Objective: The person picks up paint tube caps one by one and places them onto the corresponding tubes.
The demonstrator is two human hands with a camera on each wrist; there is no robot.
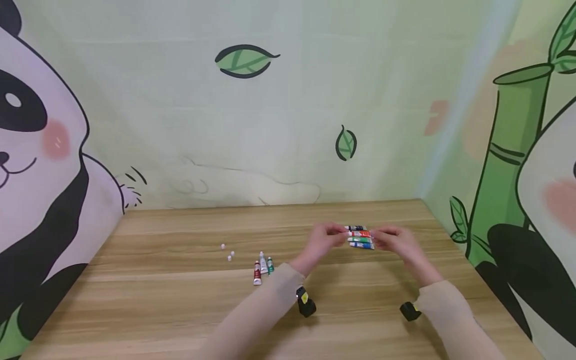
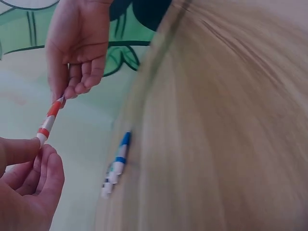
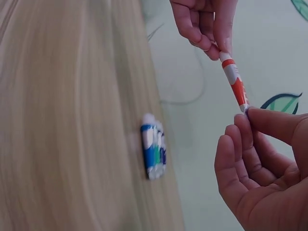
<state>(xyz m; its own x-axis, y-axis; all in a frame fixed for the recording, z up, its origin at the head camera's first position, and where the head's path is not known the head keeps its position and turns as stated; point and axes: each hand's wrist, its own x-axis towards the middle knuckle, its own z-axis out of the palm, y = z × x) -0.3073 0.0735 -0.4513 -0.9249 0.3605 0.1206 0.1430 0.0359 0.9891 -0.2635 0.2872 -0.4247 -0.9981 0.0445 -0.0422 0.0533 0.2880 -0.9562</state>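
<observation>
Both hands hold one orange-red and white paint tube [image 1: 359, 233] between them, raised over the table. My left hand [image 1: 323, 239] pinches its white cap end between thumb and fingers. At the opposite, flat crimped end, the thumb and fingers of my right hand [image 1: 397, 241] grip it. In the right wrist view the tube [image 3: 233, 81] slants from one hand to the other. Below lie a blue tube [image 1: 362, 245], a green tube [image 1: 360, 240] and a dark tube [image 1: 356, 228], side by side on the wood with their caps toward the left.
Left of the left forearm lie a dark red tube [image 1: 257, 272], a pale tube [image 1: 263, 262] and a teal tube [image 1: 270, 265]. Farther left are small white caps [image 1: 223, 246]. A panda-print cloth [image 1: 288, 110] borders the wooden table [image 1: 157, 300] at the back and sides.
</observation>
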